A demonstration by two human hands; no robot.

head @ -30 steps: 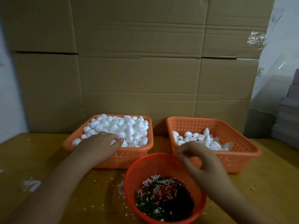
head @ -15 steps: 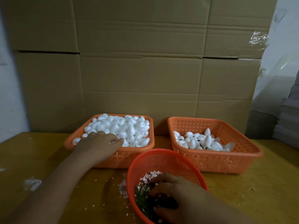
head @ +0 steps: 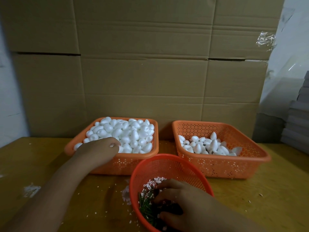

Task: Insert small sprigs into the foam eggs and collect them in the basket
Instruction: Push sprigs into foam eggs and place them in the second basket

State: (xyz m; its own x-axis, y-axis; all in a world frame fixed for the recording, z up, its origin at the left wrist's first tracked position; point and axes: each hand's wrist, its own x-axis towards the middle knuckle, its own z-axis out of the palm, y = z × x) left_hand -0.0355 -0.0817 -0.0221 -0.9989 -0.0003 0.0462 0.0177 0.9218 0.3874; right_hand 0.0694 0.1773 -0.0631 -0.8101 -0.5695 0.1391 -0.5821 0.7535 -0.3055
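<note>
An orange square basket [head: 117, 164] at the left is heaped with white foam eggs [head: 127, 131]. My left hand [head: 97, 150] rests on its near-left corner, fingers curled down among the eggs; whether it grips one is hidden. A second orange basket [head: 234, 164] at the right holds a thin layer of foam eggs [head: 209, 145]. In front stands a round red basket [head: 167, 166] with green sprigs [head: 147, 208] and white crumbs. My right hand [head: 182, 205] is down inside it, fingers bent over the sprigs.
The baskets stand on a yellow wooden table [head: 267, 198] strewn with white foam crumbs [head: 31, 190]. A wall of cardboard boxes [head: 150, 72] rises right behind them. Grey stacked sheets [head: 299, 124] sit at the far right.
My right hand came back from over the right basket and dropped into the round red basket among the sprigs. My left hand has stayed on the full egg basket.
</note>
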